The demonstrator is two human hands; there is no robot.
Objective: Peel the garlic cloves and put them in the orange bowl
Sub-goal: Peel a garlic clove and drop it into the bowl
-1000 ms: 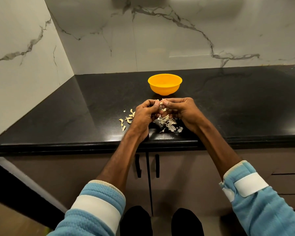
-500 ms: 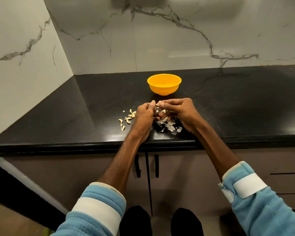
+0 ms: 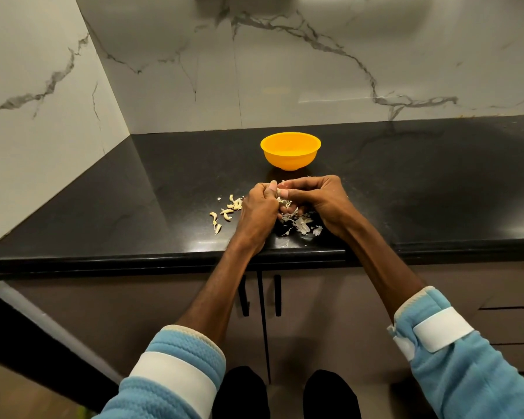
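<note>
From the head camera, the 2 hands met low over the black counter (image 3: 406, 182), close to its near edge. The orange bowl (image 3: 289, 161) stood upright just beyond them, not touching either hand. I could not tell whether anything lay inside it.

The left hand (image 3: 256, 211) was curled, its thumb and fingertips pinching a garlic clove (image 3: 281, 186) that the fingers mostly hid. The right hand (image 3: 318, 201) was curled round the same clove from the right. A heap of papery skins (image 3: 301, 226) lay under the right hand. Left of the left hand, several pale curved pieces (image 3: 227, 208) were scattered, either cloves or skin - too small to tell.

The likely slip was the clove itself: under a hard pinch a half-bared clove could shoot out and, with the work so near the edge, drop to the floor. Skin clinging to the fingers could also ride into the bowl with it - and a careless reach might knock the bowl over.
</note>
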